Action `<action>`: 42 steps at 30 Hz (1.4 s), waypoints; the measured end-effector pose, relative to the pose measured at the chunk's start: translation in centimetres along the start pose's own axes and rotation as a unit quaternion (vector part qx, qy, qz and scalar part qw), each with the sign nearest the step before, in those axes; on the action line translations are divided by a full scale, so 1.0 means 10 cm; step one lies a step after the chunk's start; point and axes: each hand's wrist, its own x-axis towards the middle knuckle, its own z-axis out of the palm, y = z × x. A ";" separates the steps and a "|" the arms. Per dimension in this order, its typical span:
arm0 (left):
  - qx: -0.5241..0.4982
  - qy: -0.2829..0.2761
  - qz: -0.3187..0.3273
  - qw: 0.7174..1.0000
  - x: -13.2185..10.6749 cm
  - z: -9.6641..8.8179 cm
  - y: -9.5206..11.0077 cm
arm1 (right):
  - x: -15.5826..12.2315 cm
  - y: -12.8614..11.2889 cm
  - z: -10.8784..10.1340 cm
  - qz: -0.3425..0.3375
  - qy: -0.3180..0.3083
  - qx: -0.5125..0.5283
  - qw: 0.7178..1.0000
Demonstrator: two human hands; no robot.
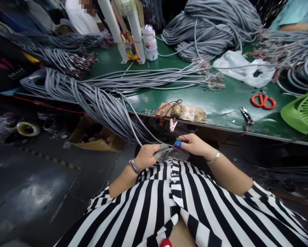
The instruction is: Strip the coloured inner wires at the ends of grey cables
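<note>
In front of my body, below the table edge, my left hand (149, 155) grips a grey cable (156, 138) close to its end, with worn grey coverings on the fingertips. My right hand (192, 144) pinches the thin coloured wires at that cable end; blue tape wraps one of its fingers. The cable runs up to a big hanging bundle of grey cables (92, 103) at the left. Just above the hands, a pink clip (173, 125) sits at the edge beside a taped wooden block (192, 113) carrying red and black wires.
On the green table (143, 103) lie orange-handled scissors (263, 101), small cutters (246, 115), a plastic bag (246, 70) and a green fan (301, 111). A bottle (150, 43) stands by the white posts. A cardboard box (94, 135) is on the floor. Other people sit across the table.
</note>
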 end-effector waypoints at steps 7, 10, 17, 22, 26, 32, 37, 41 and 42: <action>0.005 -0.012 0.057 0.998 0.10 0.05 0.10 | -0.01 -0.01 0.01 0.031 -0.029 0.082 0.996; 0.004 -0.029 0.072 0.997 0.12 0.06 0.08 | 0.05 -0.01 -0.02 0.025 -0.066 0.102 0.992; -0.125 -0.055 0.109 0.985 0.09 0.05 -0.06 | 0.33 0.05 0.22 0.032 0.007 0.139 0.990; -0.212 -0.038 0.090 0.972 0.01 0.02 -0.13 | 0.43 0.11 0.38 0.037 0.084 0.185 0.978; -0.227 0.007 0.068 0.972 -0.04 0.02 -0.18 | 0.42 0.28 0.29 0.059 0.184 0.232 0.953; -0.233 0.065 0.019 0.970 -0.04 0.08 -0.28 | 0.12 0.44 0.23 0.011 0.150 0.296 0.943; -0.259 0.059 -0.015 0.964 0.02 0.08 -0.26 | -0.03 0.34 0.38 -0.064 0.125 0.319 0.937; -0.318 0.068 -0.050 0.944 0.07 0.07 -0.25 | 0.08 0.33 0.35 -0.057 0.145 0.369 0.917; -0.332 0.078 -0.060 0.938 0.08 0.07 -0.25 | 0.13 0.34 0.33 -0.048 0.166 0.379 0.909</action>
